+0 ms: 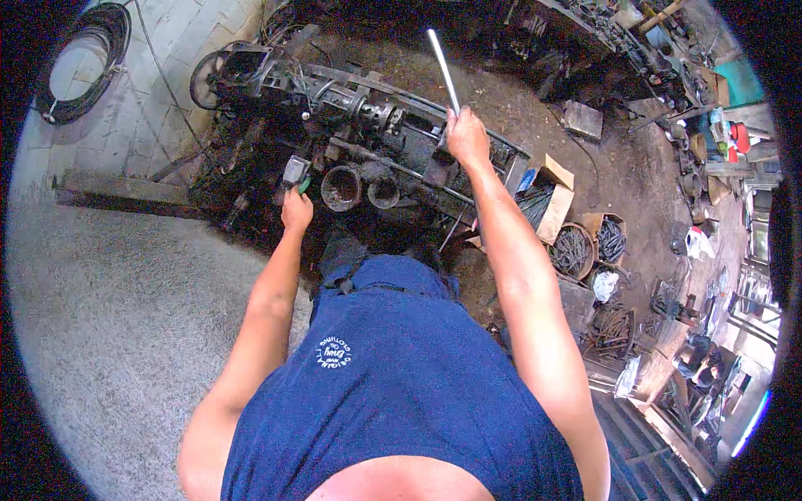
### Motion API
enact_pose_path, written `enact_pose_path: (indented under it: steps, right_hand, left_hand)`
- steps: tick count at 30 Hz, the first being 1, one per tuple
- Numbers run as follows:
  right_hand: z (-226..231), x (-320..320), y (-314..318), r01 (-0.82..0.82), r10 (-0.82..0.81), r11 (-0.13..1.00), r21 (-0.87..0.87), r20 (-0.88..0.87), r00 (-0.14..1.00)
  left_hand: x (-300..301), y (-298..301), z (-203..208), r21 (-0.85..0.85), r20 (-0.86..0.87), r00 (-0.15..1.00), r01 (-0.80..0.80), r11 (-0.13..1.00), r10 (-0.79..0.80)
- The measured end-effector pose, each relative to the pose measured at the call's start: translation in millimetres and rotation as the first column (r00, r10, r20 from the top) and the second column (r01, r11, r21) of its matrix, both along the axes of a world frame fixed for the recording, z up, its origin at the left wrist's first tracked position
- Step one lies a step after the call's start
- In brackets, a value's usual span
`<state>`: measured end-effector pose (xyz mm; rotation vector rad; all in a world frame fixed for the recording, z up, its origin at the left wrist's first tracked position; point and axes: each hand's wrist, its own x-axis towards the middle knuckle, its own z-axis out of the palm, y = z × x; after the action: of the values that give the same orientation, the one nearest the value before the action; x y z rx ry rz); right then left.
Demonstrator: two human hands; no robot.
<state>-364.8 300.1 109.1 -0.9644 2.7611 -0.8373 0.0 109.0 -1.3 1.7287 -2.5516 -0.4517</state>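
Observation:
My right hand [467, 138] is closed round the lower end of a shiny metal rod [443, 67], which points up and away over the machine's far side. Lower and to the left, my left hand [296, 209] has its fingers curled at a short green handle [304, 184] beside a small grey box [296, 169]. The exact grip there is partly hidden. Between my hands runs a long, dark, greasy machine [359, 104] with a round chuck-like part [384, 118] and parallel bars.
Two round pots [341, 189] sit below the machine, close to my legs. To the right are an open cardboard box [555, 200] and a round tub [572, 250] of thin metal pieces. A block [583, 119] lies on the floor. Coiled black hose [88, 67] lies far left.

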Motion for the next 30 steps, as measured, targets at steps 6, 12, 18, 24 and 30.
enact_pose_path:
  steps: [6, 12, 18, 24, 30]
  right_hand:
    - [1.8, 1.0, -1.3, -0.008, 0.008, 1.0, 0.016, 0.035, 0.999]
    - [-3.6, -2.7, -2.9, 0.005, -0.005, 1.0, 0.013, 0.023, 1.0]
    - [-6.1, -3.9, -1.8, 0.007, -0.007, 1.0, -0.004, 0.003, 1.0]
    - [-7.1, -1.6, -5.4, 0.002, -0.002, 1.0, 0.003, 0.011, 1.0]
    - [-6.5, -3.8, -4.2, 0.013, -0.013, 1.0, -0.003, 0.034, 0.999]
  left_hand:
    - [7.6, 1.0, -7.4, -0.049, -0.076, 0.997, 0.022, 0.999, -0.026]
    - [6.3, -1.6, -5.6, 0.0, -0.041, 0.999, 0.011, 1.0, -0.011]
    - [4.4, -0.4, 2.6, 0.014, -0.035, 0.999, 0.013, 1.0, -0.012]
    - [9.3, 0.9, 3.6, 0.006, -0.05, 0.998, 0.028, 1.0, -0.027]
    - [5.7, -1.5, 7.6, 0.005, -0.007, 0.997, 0.071, 0.997, -0.071]
